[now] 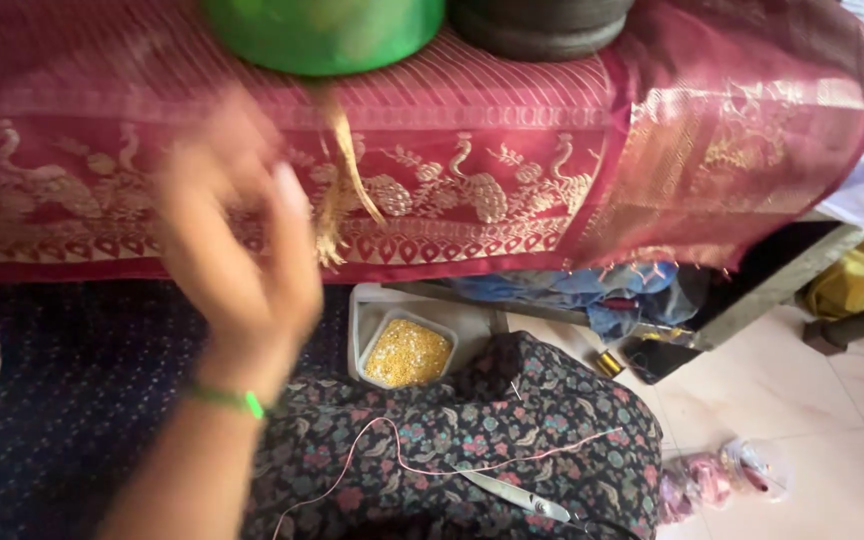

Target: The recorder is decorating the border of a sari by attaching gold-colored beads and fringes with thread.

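At frame left, left hand (237, 245) raised before red sari (512, 170), motion-blurred; fingers loosely spread, grip state cannot be told. Green bangle (227, 399) on wrist, forearm rising from lower left. Gold tassel (337, 185) hangs from sari just right of fingers; contact unclear. Sari border edge runs below hand. Bead tray (408, 352) beneath, right of wrist. Thread (432, 465) and small scissors (512, 495) on floral lap cloth (512, 430).

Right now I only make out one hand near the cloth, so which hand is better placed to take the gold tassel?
Probably the left hand: raised and blurred, its fingers beside the gold tassel hanging over the maroon cloth. The right hand is out of view.
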